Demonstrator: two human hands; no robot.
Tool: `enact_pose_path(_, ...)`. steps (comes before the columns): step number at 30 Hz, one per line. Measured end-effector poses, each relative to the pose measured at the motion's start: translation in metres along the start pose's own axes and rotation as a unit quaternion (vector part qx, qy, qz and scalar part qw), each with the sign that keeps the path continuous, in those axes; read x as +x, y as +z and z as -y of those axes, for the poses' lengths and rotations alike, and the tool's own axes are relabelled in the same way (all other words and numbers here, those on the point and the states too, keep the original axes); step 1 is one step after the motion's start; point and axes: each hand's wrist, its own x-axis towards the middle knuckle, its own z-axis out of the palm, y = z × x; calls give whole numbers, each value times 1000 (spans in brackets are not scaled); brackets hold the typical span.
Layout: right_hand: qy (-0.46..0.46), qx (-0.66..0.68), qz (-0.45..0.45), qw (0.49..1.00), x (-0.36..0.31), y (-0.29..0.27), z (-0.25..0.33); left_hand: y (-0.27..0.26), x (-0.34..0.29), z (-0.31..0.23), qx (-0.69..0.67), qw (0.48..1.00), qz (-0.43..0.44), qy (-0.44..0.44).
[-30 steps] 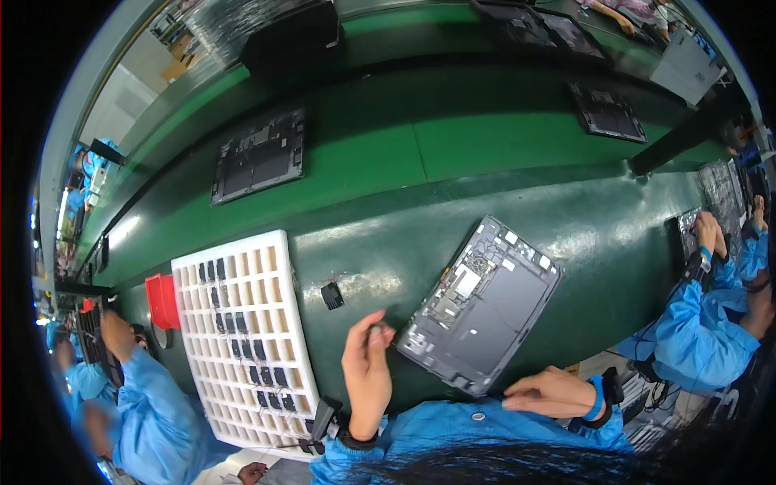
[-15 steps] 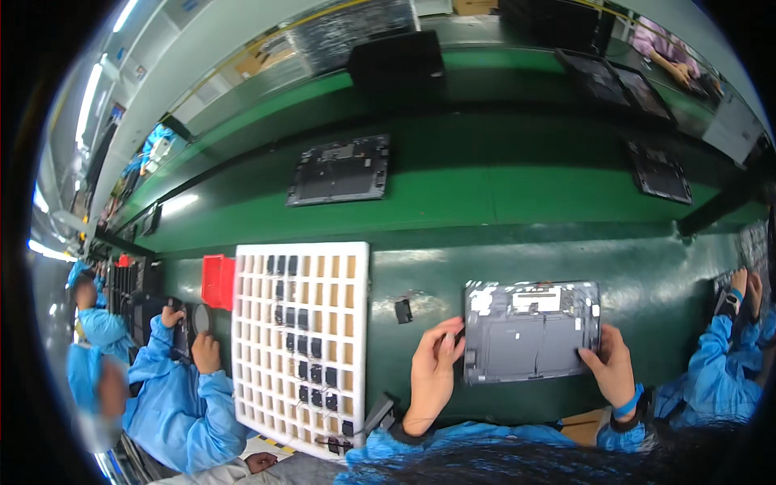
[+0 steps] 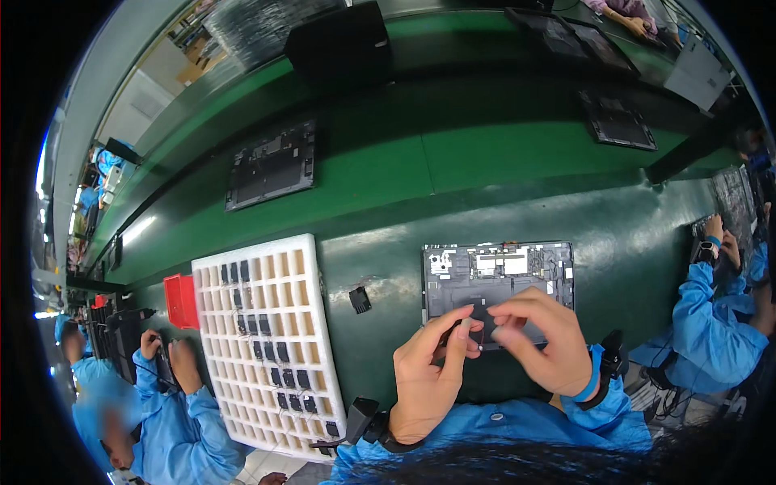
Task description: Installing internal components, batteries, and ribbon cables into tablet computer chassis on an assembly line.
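An open dark tablet-like device, its circuit board and battery area bare, lies flat on the green bench in front of me. Over its lower edge my left hand is closed, thumb and forefinger pinching a small black part that is mostly hidden. My right hand hovers close by with curled fingers near the same part; its thumb is smeared by motion, so its hold is unclear. On the bench to the left of the device sits a loose small black module.
A white foam tray with many cells, several holding black modules, stands left beside a red bin. Further devices lie on the green line beyond. Co-workers in blue sleeves sit on both sides. A dark post rises at right.
My right hand has left the device's right edge and come to my left hand over the device's lower part. The left hand has moved rightward across it. The view has shifted.
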Motion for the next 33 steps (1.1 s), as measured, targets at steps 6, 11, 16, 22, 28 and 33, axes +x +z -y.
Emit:
enact_pose_path(6,-125,-34,-27,991,2,6,-11,-1,-6,-6,52,996,67,-14)
enact_pose_path(11,18,177,-26,984,4,5,-21,4,0,-12,-92,991,71,-67)
enact_pose_path(16,85,377,4,922,5,7,-32,5,13,-3,-59,995,75,17)
enact_pose_path(22,105,404,14,909,3,-6,-22,15,12,-4,12,995,-5,97)
enact_pose_path(28,80,151,-40,984,5,-18,-17,12,13,-8,98,983,-20,154)
enact_pose_path(33,81,110,-8,991,6,-12,-15,8,11,-6,107,986,-8,124)
